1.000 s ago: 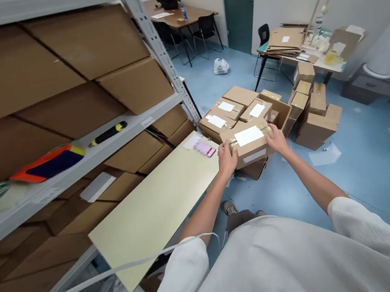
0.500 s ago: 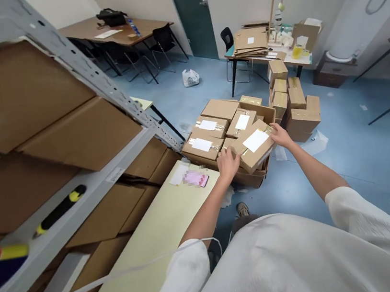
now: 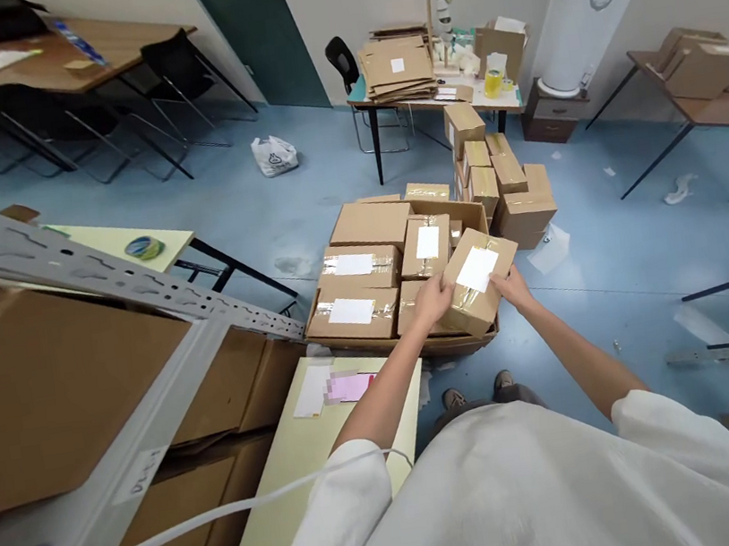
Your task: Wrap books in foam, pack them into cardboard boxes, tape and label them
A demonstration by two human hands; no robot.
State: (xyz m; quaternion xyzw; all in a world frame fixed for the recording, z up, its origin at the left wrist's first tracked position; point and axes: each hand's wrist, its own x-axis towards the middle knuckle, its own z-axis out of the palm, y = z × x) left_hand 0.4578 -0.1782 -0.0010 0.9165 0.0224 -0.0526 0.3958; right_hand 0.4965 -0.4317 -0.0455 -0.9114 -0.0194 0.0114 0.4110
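A taped cardboard box with a white label (image 3: 479, 279) is held tilted between my two hands. My left hand (image 3: 434, 299) grips its left side and my right hand (image 3: 512, 286) its right side. Under and around it is a large open carton (image 3: 415, 344), packed with several smaller boxes. Two of these, a labelled box (image 3: 380, 311) at the front left and another labelled box (image 3: 385, 263) behind it, lie flat. A narrower labelled box (image 3: 441, 249) lies in the middle, beside the held one.
A pale table (image 3: 268, 503) with a phone (image 3: 352, 388) stands left of the carton. A metal shelf (image 3: 207, 309) with large boxes fills the left. Behind are stacked boxes (image 3: 531, 204) on the floor and a packing table (image 3: 509, 96).
The view has turned to the right. The held box has come up and right, clearer of the carton, and my left hand has moved from its lower left corner onto its side.
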